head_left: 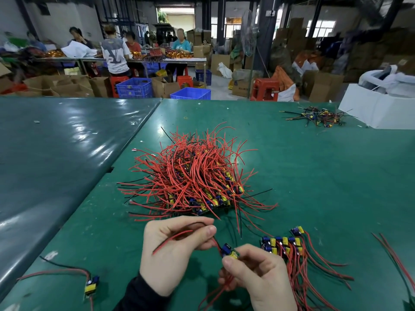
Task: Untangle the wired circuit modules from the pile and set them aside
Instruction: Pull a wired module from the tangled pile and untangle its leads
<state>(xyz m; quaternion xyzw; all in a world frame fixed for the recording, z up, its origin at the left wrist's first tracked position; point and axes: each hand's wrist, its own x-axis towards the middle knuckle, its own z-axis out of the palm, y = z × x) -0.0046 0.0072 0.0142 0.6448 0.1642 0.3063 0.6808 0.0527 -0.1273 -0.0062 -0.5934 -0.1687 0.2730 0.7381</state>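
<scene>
A big tangled pile of red and black wires with blue-and-yellow circuit modules [193,176] lies in the middle of the green table [325,176]. Just in front of it my left hand [170,250] pinches the red and black wires of one module. My right hand [258,274] grips that small module [229,251] between thumb and fingers, its other red wires trailing down under my palm. To the right, several separated modules [285,243] lie in a row with their red wires fanned toward me. A single module [92,286] lies at the near left.
A smaller heap of dark-wired parts [318,116] lies at the far right beside a white box [379,108]. Loose red wires [395,261] lie at the right edge. A darker glossy table [56,142] adjoins on the left. People work at benches far behind.
</scene>
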